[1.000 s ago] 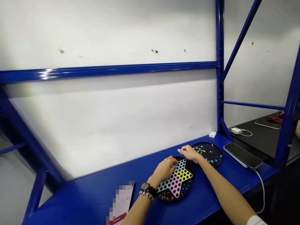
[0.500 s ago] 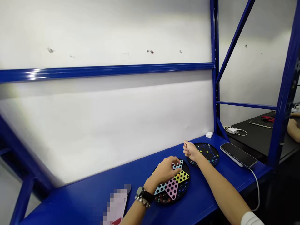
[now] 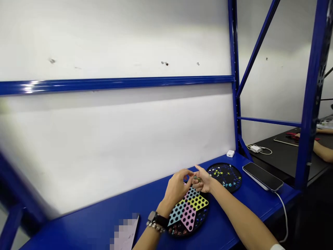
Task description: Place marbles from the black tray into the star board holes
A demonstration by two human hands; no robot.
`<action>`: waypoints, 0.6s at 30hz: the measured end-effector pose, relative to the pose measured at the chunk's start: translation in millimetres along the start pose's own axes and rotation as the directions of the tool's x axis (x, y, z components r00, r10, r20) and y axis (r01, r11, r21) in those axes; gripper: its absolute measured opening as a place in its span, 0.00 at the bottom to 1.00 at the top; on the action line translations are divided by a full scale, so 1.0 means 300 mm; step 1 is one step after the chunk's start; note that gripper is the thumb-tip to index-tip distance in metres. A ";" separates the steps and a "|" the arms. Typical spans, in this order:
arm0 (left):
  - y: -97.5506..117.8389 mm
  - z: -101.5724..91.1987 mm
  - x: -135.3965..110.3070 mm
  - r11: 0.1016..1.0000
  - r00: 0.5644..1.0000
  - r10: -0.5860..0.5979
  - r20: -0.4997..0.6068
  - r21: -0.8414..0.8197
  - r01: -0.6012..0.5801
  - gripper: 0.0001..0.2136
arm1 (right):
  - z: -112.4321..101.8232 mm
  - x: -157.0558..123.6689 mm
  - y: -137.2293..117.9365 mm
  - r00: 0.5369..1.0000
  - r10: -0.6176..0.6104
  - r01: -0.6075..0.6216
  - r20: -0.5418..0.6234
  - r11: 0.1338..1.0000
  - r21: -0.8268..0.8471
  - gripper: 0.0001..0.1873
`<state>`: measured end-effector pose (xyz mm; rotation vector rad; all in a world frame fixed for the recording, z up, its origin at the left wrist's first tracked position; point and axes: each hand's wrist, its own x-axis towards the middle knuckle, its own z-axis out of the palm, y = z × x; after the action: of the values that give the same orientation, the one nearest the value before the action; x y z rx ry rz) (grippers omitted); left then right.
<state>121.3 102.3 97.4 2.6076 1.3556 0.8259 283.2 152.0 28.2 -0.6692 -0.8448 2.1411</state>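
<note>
My left hand (image 3: 177, 187), wearing a watch (image 3: 153, 217) and a beaded bracelet, has its fingertips drawn together at my right palm. A small orange spot, seemingly a marble (image 3: 185, 177), shows under its fingers. My right hand (image 3: 204, 180) is turned palm up, its fingers curled around several greenish glass marbles (image 3: 197, 179). Below both hands lies a round Chinese checkers board (image 3: 188, 218) with a pink, blue and yellow star full of holes. Dark red and blue marbles sit in its rim pockets. The far part of the board is hidden by my hands.
A second round black tray (image 3: 226, 175) with scattered marbles lies behind my right wrist. To its right is a phone (image 3: 262, 175) on a white block with a cable. A white case (image 3: 230, 153) stands by the wall. Another person's arm (image 3: 322, 151) shows at a black table.
My right hand has come left from the second tray and turned palm up, showing marbles. My left hand has risen from the board to meet it. The orange piece on the yellow point is gone.
</note>
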 end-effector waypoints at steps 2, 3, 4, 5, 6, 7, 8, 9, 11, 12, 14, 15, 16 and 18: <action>0.017 0.000 0.024 0.999 0.999 0.001 0.033 0.037 -0.002 0.09 | 0.020 0.012 0.022 1.000 0.026 -0.026 -0.016 0.998 0.049 0.32; 0.021 0.000 0.031 0.998 0.998 0.005 0.061 0.057 -0.008 0.08 | 0.029 0.017 0.031 0.998 0.029 -0.026 -0.048 0.997 0.075 0.31; 0.019 0.000 0.034 0.998 0.997 0.012 0.075 0.064 -0.017 0.09 | 0.037 0.019 0.038 0.996 0.022 -0.014 -0.085 0.995 0.097 0.29; 0.010 -0.004 0.033 0.998 0.997 0.021 0.073 0.058 -0.025 0.09 | 0.043 0.020 0.042 0.993 0.005 0.008 -0.120 0.994 0.110 0.28; -0.006 -0.011 0.026 0.999 0.998 0.022 0.055 0.044 -0.025 0.10 | 0.046 0.018 0.043 0.988 -0.021 0.039 -0.150 0.992 0.116 0.26; -0.030 -0.022 0.014 1.000 1.000 0.012 0.026 0.029 -0.012 0.12 | 0.048 0.015 0.042 0.983 -0.053 0.074 -0.178 0.991 0.115 0.25; -0.062 -0.037 -0.004 1.000 1.000 -0.017 0.004 0.018 0.017 0.13 | 0.048 0.009 0.038 0.975 -0.083 0.107 -0.204 0.988 0.110 0.24; -0.098 -0.055 -0.026 0.997 0.998 -0.068 -0.005 0.024 0.068 0.13 | 0.047 0.003 0.033 0.966 -0.113 0.140 -0.231 0.984 0.107 0.24; -0.176 -0.092 -0.082 0.981 0.978 -0.180 0.104 0.094 0.171 0.13 | 0.041 -0.009 0.023 0.950 -0.154 0.188 -0.272 0.977 0.103 0.23; -0.211 -0.108 -0.114 0.967 0.952 -0.238 0.191 0.140 0.214 0.13 | 0.038 -0.014 0.020 0.944 -0.165 0.201 -0.285 0.975 0.100 0.23; -0.258 -0.127 -0.179 0.945 0.906 -0.294 0.305 0.232 0.229 0.12 | 0.031 -0.018 0.017 0.939 -0.179 0.215 -0.293 0.972 0.094 0.22; -0.267 -0.128 -0.210 0.937 0.893 -0.312 0.326 0.262 0.231 0.12 | 0.028 -0.018 0.017 0.939 -0.184 0.219 -0.291 0.972 0.090 0.22; -0.267 -0.124 -0.238 0.932 0.875 -0.320 0.362 0.288 0.222 0.13 | 0.026 -0.017 0.019 0.939 -0.186 0.219 -0.289 0.972 0.085 0.22; -0.245 -0.103 -0.283 0.924 0.860 -0.320 0.398 0.330 0.191 0.15 | 0.021 -0.013 0.023 0.941 -0.187 0.216 -0.282 0.974 0.075 0.22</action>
<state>12.8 75.2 64.4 2.4908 1.7120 -0.0163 278.3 143.1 28.1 -0.7681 -0.6179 1.8429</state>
